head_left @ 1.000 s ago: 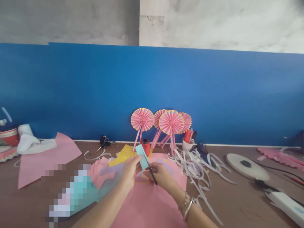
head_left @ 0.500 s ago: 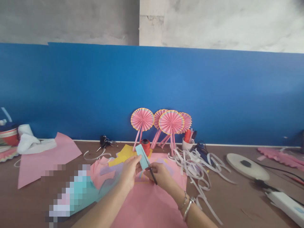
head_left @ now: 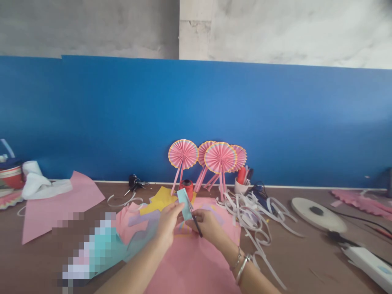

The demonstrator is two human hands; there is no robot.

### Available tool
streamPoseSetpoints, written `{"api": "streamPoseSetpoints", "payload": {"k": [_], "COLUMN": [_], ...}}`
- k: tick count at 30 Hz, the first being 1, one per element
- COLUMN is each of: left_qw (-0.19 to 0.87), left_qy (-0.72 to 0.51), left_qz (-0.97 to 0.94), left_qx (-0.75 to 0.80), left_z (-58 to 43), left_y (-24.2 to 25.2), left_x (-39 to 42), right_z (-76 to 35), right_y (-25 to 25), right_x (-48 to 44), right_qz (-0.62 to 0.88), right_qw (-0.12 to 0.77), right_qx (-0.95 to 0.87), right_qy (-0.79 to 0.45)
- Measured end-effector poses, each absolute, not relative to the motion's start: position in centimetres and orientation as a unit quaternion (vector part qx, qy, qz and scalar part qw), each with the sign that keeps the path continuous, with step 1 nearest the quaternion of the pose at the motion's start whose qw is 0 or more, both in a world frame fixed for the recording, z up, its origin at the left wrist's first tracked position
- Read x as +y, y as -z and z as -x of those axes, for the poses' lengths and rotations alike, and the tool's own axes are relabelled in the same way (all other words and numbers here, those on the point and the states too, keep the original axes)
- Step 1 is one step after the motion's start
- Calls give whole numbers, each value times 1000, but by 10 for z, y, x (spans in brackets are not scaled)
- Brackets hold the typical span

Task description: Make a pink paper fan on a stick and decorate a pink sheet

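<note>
My left hand [head_left: 169,218] pinches a small light-blue piece of paper [head_left: 184,203] and holds it up over the table. My right hand [head_left: 206,222] grips a pair of scissors [head_left: 197,225] with dark handles, whose blades lie along the paper's right edge. Beneath both hands spreads a large pink sheet of paper [head_left: 186,265]. Just behind the blue paper stands a red spool of thread [head_left: 186,188], partly hidden by it. Yellow paper pieces [head_left: 161,199] lie to the left of the spool.
Several pleated pink paper fans [head_left: 183,154] lean against the blue panel [head_left: 122,114]. Tangled white strips [head_left: 260,228] and a cup of pens [head_left: 241,186] are at right, with a round lid [head_left: 318,214] and white device [head_left: 370,265] beyond. Keys [head_left: 136,183] lie back left.
The scissor blades have moved from across the blue paper to its right edge. The paper has tilted more upright and shifted slightly right; both hands keep their grip.
</note>
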State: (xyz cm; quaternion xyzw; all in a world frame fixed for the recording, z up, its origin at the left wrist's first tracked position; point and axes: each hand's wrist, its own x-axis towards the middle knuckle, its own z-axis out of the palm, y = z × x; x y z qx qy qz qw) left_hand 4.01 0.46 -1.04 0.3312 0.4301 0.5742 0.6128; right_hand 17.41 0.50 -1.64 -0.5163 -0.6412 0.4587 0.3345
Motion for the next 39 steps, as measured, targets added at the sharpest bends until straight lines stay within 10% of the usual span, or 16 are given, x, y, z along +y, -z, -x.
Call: {"api": "streamPoseSetpoints", "payload": {"k": [39], "left_qw": [601], "left_qy": [-558], "left_qz": [-310], "left_qx": [480], "left_z": [-39], "left_y": [20], "left_x": [8], "right_z": [-178], "right_y": [19], "right_x": [7], "right_qz": [555], "right_qw": [312], "right_qx": [-654], "right_qy": [-407]}}
